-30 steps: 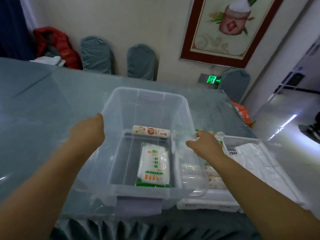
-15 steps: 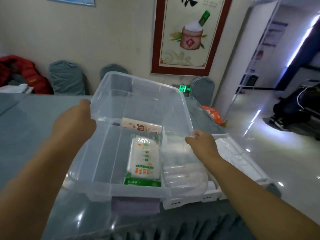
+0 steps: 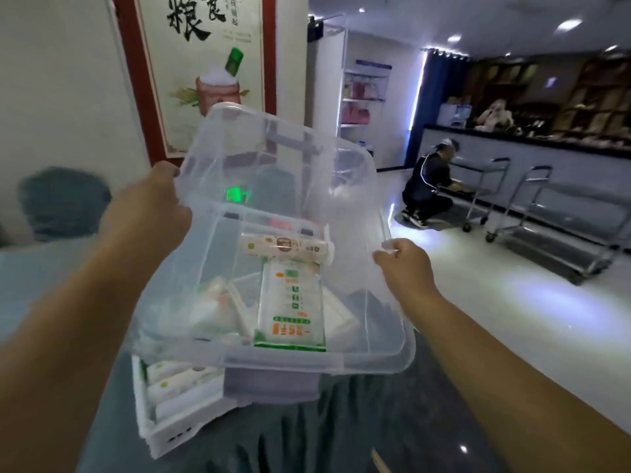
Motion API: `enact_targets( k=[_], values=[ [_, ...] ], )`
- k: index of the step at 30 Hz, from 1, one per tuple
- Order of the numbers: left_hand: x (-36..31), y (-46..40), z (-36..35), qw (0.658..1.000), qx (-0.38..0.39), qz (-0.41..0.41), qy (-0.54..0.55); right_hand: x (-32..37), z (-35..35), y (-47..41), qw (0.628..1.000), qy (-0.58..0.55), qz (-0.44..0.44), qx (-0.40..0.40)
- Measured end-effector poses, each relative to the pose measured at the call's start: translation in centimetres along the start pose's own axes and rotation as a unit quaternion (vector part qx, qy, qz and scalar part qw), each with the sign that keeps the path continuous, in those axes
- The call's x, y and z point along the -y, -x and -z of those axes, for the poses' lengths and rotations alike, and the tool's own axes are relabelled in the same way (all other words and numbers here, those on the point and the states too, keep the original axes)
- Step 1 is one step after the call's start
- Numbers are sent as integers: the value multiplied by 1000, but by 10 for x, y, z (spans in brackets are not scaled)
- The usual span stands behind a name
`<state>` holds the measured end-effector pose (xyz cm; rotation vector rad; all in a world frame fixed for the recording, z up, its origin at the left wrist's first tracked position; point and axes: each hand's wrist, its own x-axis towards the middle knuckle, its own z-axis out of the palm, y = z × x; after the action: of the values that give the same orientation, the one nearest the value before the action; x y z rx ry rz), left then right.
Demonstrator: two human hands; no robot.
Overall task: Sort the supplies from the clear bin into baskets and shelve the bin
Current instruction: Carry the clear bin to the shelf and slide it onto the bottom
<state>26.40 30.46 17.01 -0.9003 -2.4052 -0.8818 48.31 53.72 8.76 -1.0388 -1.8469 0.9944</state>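
I hold the clear plastic bin in the air in front of me, above the table's edge. My left hand grips its left rim and my right hand grips its right rim. Inside the bin lie a white and green flat pack and a cream roll pack behind it. Below the bin, on the table, stands a white basket with several white packs in it, partly seen through the bin's floor.
The table has a grey-blue cloth with a pleated skirt. A grey chair stands at the left wall under a framed poster. To the right, a person crouches by metal carts on the shiny floor; shelves stand beyond.
The bin has risen off the table and swung to the right with both hands on its rims. My view has turned right, toward the open room.
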Motion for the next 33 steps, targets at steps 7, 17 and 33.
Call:
enact_targets(
  k=[7,17,33],
  values=[
    [-153,22,-137,989,64,-15,130,-100,162,-50,995,49,-48,-69],
    [-287,13,-268,978,137,-46,150,-198,261,-126,982,73,-115,-129],
    [-438,-138,-597,927,305,-63,207,-332,302,-398,943,169,-222,-179]
  ],
)
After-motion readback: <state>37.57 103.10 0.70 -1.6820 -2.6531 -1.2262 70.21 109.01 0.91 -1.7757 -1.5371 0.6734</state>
